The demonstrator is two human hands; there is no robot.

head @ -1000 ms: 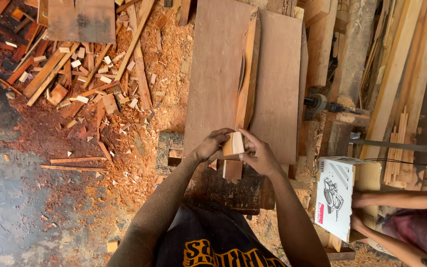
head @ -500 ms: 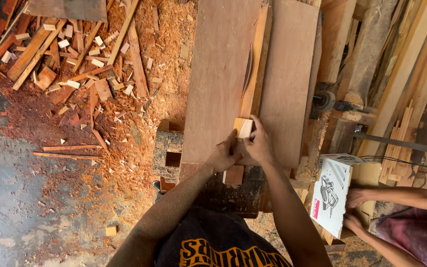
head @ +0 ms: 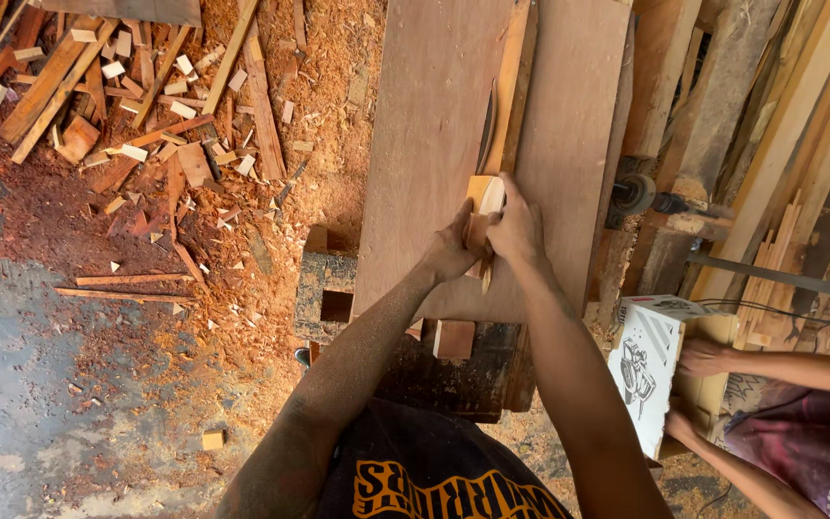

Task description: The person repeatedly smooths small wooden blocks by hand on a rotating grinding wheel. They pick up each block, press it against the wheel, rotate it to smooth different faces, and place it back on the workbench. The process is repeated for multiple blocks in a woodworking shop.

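Board [head: 434,125] lies on bench [head: 463,370], running away from the person. Strip [head: 511,86] lies on board, lengthwise, near its middle. Block [head: 484,197] sits at strip's near end, between left hand [head: 451,252] and right hand [head: 519,229], both touching it. Scraps [head: 127,115] and sawdust [head: 338,86] on floor, left of board. Planks [head: 770,144] stacked right. Box [head: 647,365] right of bench, another person's hand [head: 701,358] on it.

Left hand [head: 451,252], right hand [head: 518,227], closed together.
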